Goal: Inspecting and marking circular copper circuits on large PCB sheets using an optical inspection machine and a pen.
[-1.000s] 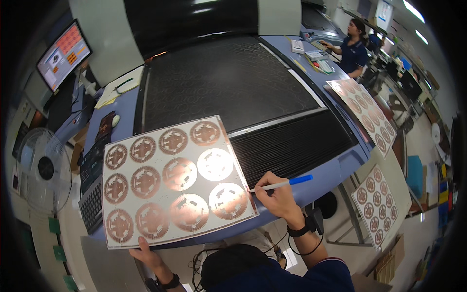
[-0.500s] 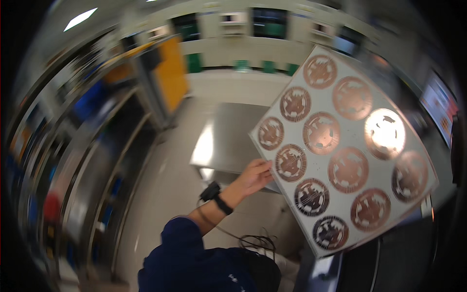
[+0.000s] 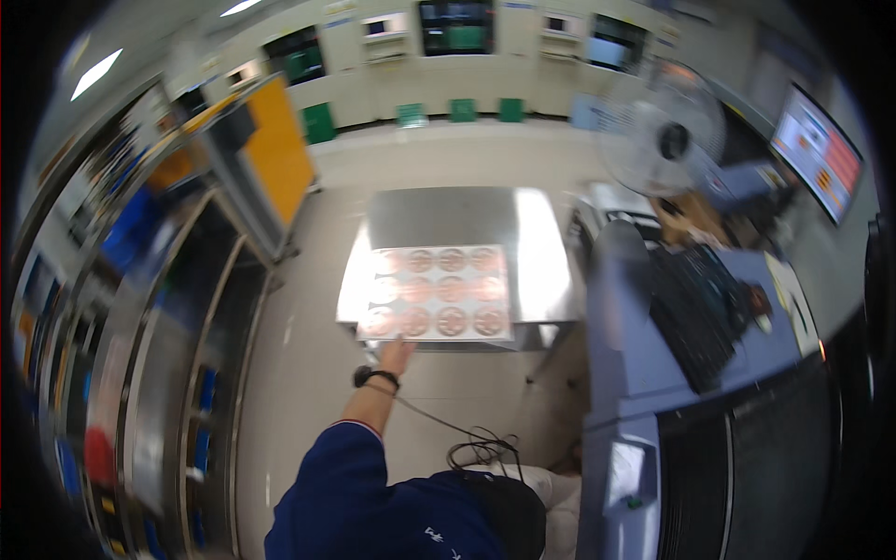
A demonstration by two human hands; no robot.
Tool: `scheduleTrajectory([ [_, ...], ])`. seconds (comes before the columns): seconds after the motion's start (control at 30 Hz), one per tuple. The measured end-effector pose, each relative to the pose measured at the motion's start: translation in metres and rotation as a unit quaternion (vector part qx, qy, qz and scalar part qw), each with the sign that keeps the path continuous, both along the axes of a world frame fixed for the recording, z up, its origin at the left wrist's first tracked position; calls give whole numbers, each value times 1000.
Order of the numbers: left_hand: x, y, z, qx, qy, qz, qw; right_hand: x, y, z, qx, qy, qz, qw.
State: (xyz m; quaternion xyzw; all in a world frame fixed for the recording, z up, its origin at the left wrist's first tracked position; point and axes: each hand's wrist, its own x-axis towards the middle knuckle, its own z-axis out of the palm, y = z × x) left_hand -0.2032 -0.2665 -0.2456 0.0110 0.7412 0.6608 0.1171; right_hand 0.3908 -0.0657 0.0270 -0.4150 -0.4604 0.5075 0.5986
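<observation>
A flat whitish panel [image 3: 434, 276] with rows of copper-coloured round patterns lies over the near part of a shiny metal table [image 3: 448, 213]. At the panel's near edge, left of its middle, is my left hand [image 3: 398, 356], its fingers closed on that edge with the tips reaching onto the top. Fine finger detail is small and slightly blurred. A black wrist strap [image 3: 381, 377] with a dark cord goes round my left wrist. My right hand is not in view.
Metal shelving [image 3: 210, 308] and an orange panel cabinet [image 3: 278, 149] stand at left. To the right are a blue-grey machine [image 3: 616, 373], a black keyboard [image 3: 691, 317], a fan [image 3: 667, 135] and a monitor [image 3: 819, 149]. A loose cable [image 3: 485, 453] trails near my body.
The panel has moved down and left from a raised, tilted position at the right onto the metal table. My left hand has shifted left with it, and the view has turned right.
</observation>
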Motion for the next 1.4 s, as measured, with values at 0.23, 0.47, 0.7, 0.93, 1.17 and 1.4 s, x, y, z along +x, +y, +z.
scheduleTrajectory([
  [0.23, 57, 24, 26, 72, -280, -152, 945, 162, -209, -25, -34, 72, -378, 923],
  [0.47, 41, 128, 90, -13, 176, -294, 939, 247, -441, -191, -85, 269, -703, 653],
  [0.7, 193, 302, 314, 203, 316, -433, 819, 288, -509, -184, -101, 310, -853, 408],
  [0.93, 335, 351, 384, 328, 356, -568, 666, 289, -475, -197, -58, 308, -876, 367],
  [1.17, 407, 422, 355, 236, 363, -753, 495, 282, -494, -189, 3, 313, -857, 410],
  [1.4, 411, 413, 352, 260, 351, -744, 505, 275, -422, -112, -8, 395, -836, 381],
])
